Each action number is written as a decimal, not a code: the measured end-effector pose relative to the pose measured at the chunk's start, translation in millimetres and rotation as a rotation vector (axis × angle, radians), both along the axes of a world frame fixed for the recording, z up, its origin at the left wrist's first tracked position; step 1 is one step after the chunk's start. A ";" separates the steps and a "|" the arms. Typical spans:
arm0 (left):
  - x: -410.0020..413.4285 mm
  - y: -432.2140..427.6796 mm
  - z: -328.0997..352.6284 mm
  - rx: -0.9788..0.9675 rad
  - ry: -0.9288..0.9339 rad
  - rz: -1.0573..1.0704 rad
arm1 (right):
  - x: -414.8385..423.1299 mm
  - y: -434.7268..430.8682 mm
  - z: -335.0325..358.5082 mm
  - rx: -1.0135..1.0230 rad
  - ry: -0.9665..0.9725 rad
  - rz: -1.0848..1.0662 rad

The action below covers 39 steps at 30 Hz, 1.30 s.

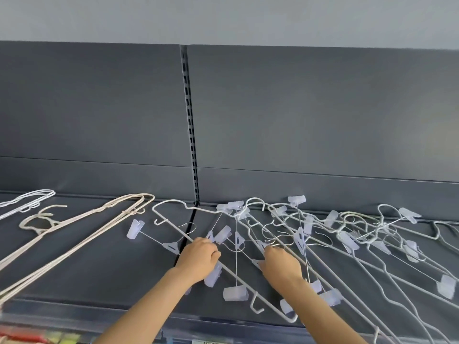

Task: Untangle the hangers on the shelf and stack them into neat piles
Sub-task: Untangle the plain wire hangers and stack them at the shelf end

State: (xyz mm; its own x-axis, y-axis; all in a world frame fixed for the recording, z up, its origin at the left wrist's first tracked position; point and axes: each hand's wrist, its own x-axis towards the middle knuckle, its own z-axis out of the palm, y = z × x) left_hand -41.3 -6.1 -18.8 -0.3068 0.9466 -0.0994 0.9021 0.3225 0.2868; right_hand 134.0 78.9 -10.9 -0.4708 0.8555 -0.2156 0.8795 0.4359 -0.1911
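A tangle of white wire hangers and clear-clip hangers sprawls over the right half of the dark grey shelf. My left hand is curled round a clip hanger at the tangle's left edge, over a long white wire hanger. My right hand reaches into the tangle's middle, its fingers curled round thin wires there; which hanger it holds is unclear. A neat pile of cream wire hangers lies on the left. A pile of white wire hangers sits at the far left.
The shelf's grey back panel rises behind, split by a slotted upright. The shelf's front edge runs below my forearms. Coloured goods show on a lower shelf at the bottom left.
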 end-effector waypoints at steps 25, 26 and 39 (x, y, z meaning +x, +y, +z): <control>-74.3 23.3 68.9 0.105 0.217 -0.246 | 63.1 45.8 56.5 0.077 0.526 -0.018; -78.9 18.2 70.4 0.087 0.222 -0.254 | 61.7 48.4 59.7 0.064 0.528 0.002; -127.6 -105.1 73.6 0.172 0.048 0.164 | -59.5 33.1 64.4 0.079 0.408 0.312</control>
